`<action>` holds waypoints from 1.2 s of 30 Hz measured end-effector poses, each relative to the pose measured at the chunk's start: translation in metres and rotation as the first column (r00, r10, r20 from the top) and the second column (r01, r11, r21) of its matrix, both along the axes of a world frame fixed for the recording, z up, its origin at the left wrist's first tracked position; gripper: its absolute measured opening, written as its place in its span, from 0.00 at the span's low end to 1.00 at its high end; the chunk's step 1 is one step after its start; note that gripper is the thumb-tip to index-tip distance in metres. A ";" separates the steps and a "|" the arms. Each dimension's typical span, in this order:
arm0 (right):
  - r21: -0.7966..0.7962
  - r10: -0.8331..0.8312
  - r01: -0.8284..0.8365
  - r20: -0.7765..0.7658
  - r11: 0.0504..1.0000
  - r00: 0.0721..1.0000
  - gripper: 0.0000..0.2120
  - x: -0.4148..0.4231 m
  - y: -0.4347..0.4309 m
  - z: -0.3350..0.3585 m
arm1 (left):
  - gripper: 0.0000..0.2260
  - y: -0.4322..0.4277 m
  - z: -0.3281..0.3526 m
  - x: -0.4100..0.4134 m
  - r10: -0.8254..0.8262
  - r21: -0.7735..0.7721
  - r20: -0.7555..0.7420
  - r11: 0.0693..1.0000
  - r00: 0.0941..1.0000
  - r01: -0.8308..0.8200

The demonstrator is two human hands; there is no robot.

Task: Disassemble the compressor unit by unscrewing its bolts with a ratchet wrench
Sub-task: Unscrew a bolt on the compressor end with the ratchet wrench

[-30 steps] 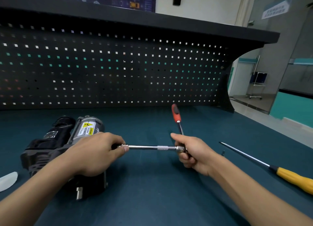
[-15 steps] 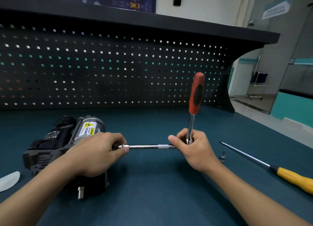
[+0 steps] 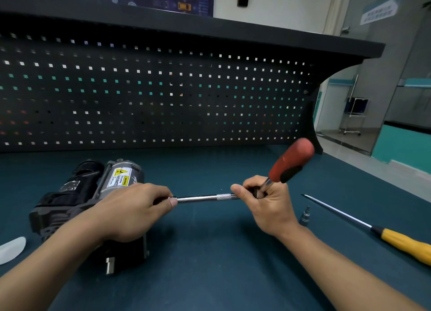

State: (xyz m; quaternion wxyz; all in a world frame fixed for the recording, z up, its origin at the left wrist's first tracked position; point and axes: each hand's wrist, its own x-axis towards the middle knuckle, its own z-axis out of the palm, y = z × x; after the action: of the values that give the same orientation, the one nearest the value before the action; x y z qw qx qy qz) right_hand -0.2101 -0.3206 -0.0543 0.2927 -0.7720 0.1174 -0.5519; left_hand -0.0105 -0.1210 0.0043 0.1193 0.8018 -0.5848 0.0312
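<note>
The compressor unit [image 3: 77, 194], black with a silver cylinder and a yellow warning label, lies on the bench at the left. My left hand [image 3: 133, 210] rests over its right end and pinches the near end of the ratchet's steel extension bar [image 3: 205, 197]. The bar runs level to the right into my right hand [image 3: 268, 203], which grips the ratchet wrench at its head. The red and black handle [image 3: 290, 161] slants up and to the right. The bolt and the socket are hidden under my left hand.
A yellow-handled screwdriver [image 3: 396, 240] lies at the right, and a small metal bit [image 3: 305, 215] stands beside my right wrist. A white plastic piece [image 3: 11, 249] sits at the left edge. The black pegboard [image 3: 151, 96] closes the back of the green bench [image 3: 210, 264].
The ratchet handle has swung from pointing away, through upright, to slanting right. My right hand turned with it. My left hand stayed on the bar and compressor.
</note>
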 end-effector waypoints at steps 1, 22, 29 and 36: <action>0.019 0.010 -0.009 -0.019 1.000 1.000 0.14 0.000 -0.001 -0.001 | 0.16 -0.001 0.000 0.000 0.002 0.004 0.001 1.000 1.000 -0.002; 0.894 0.389 0.086 -0.276 0.440 0.879 0.19 0.002 -0.001 0.020 | 0.15 -0.001 -0.002 0.001 0.014 -0.028 0.011 1.000 1.000 -0.014; 0.702 0.252 -0.013 -0.237 0.712 0.938 0.20 0.001 0.000 0.004 | 0.12 -0.002 -0.003 0.001 0.013 -0.037 0.002 0.999 1.000 -0.013; 0.412 0.169 -0.088 -0.165 0.907 0.972 0.17 -0.003 -0.001 0.003 | 0.12 0.000 -0.003 0.001 0.013 -0.046 -0.003 0.999 1.000 -0.013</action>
State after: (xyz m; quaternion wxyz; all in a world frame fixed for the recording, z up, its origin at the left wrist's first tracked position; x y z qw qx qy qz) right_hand -0.2136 -0.3220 -0.0511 0.4675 -0.7524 0.2053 -0.4163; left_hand -0.0099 -0.1211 0.0016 0.1383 0.8027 -0.5785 0.0443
